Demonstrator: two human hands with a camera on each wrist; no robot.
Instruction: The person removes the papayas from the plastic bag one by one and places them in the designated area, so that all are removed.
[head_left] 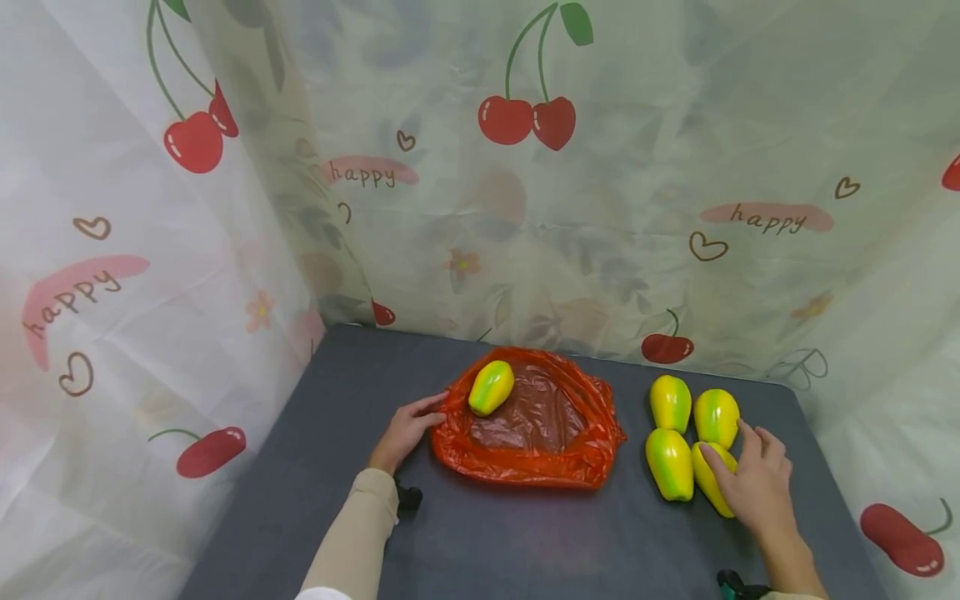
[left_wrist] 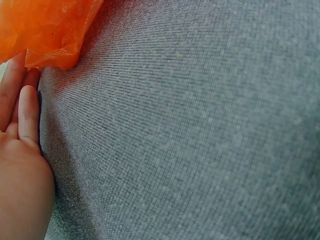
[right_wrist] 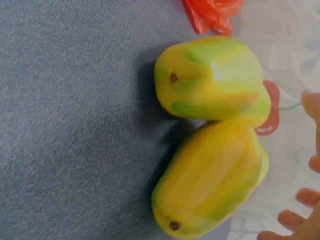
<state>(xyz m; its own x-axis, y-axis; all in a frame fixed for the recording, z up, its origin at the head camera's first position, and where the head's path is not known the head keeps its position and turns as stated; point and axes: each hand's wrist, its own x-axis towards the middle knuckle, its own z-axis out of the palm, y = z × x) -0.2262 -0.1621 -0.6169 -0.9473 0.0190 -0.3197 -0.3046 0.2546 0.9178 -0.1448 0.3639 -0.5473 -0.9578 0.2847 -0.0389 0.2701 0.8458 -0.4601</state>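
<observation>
A red plastic bag [head_left: 525, 467] lies spread on the table with its mouth facing up, and one yellow-green papaya [head_left: 492, 388] rests on its left part. At the bag's left edge is my left hand [head_left: 408, 433], its fingertips right at the plastic. The left wrist view shows these fingers [left_wrist: 29, 115] held straight beside the orange-red film. Several more papayas [head_left: 670, 465] stand in a close group to the right of the bag. My right hand [head_left: 763, 483] is over the nearest right one, thumb and fingers spread with nothing gripped between them. Two papayas [right_wrist: 210, 170] fill the right wrist view.
The dark grey table [head_left: 525, 542] runs under everything. A pale curtain [head_left: 637, 167] printed with cherries and lettering hangs close behind the table and along both sides.
</observation>
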